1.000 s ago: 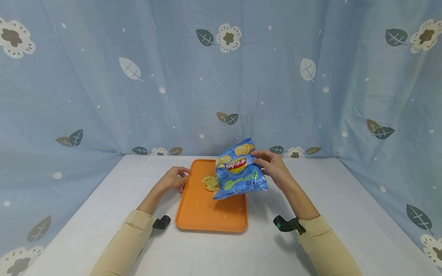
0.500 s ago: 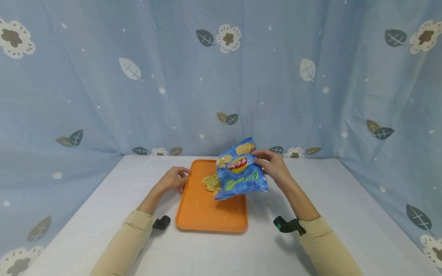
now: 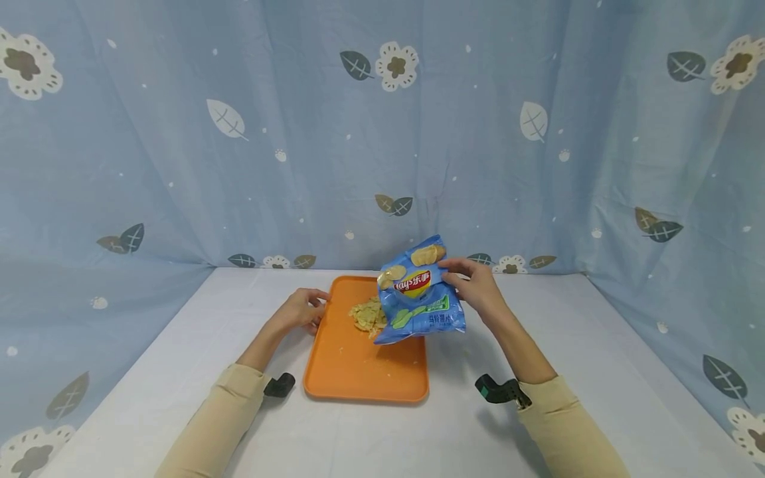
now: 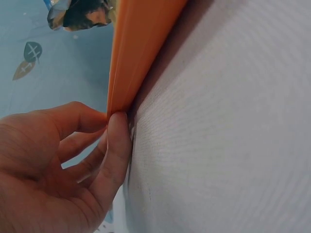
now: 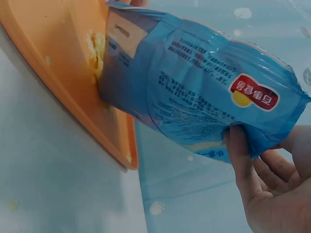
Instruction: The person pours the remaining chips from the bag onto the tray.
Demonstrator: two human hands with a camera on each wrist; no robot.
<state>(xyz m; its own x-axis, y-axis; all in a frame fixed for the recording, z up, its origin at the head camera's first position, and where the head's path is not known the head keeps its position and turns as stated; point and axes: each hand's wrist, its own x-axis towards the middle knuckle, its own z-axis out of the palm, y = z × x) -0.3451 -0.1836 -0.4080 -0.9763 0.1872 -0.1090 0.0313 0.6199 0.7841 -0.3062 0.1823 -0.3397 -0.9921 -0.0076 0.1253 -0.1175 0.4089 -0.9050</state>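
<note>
My right hand (image 3: 478, 289) pinches a blue Lay's potato chip bag (image 3: 418, 302) by its side edge. The bag leans over the right part of an orange tray (image 3: 361, 378), its lower left end close over a pile of yellow chips (image 3: 366, 316), part of which it hides. In the right wrist view my thumb presses the bag's printed back (image 5: 194, 82), the other fingers mostly behind it. At the tray's left side my left hand (image 3: 301, 309) grips the rim; in the left wrist view, the thumb and a finger (image 4: 116, 141) meet at the rim (image 4: 131, 58).
A white tablecloth (image 3: 287, 438) covers the table around the tray. A blue patterned curtain (image 3: 478, 166) rises behind its back edge. Small crumbs lie on the tray, and one yellowish crumb (image 5: 12, 205) is on the cloth. Each wrist wears a black camera mount (image 3: 499, 390).
My right hand has shifted the bag slightly right and upward, so a little more of the chip pile shows. The left hand and the tray have stayed in place.
</note>
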